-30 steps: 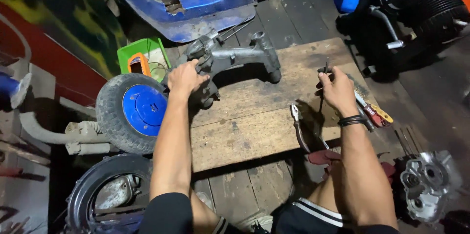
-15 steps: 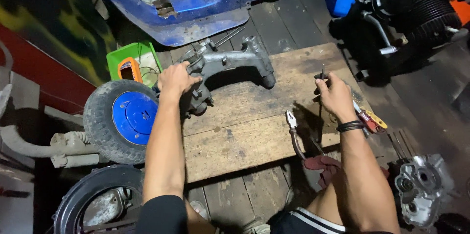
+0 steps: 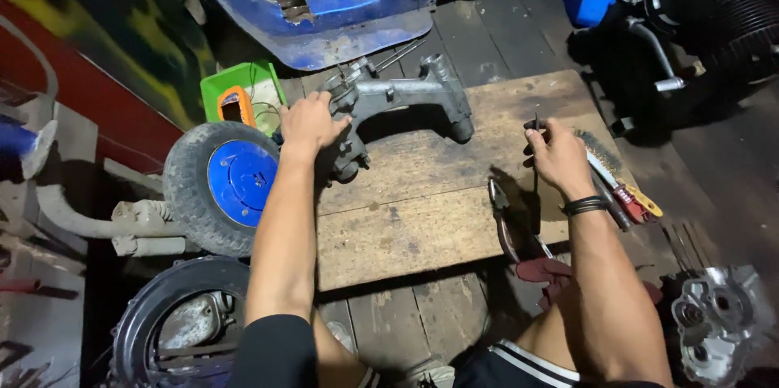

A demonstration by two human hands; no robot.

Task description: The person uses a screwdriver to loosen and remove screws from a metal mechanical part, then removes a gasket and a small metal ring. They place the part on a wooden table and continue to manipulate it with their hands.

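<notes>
The grey metal casting is being gripped by the left hand, while the right hand is pinching a thin tool well apart from it.

sleeves — black, short | right wrist — black band | shorts dark (white stripes)

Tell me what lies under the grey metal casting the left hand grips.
The grey metal casting rests on a wooden board, with the left hand on its near end. The board directly beneath it is covered by the casting and hand.
</notes>
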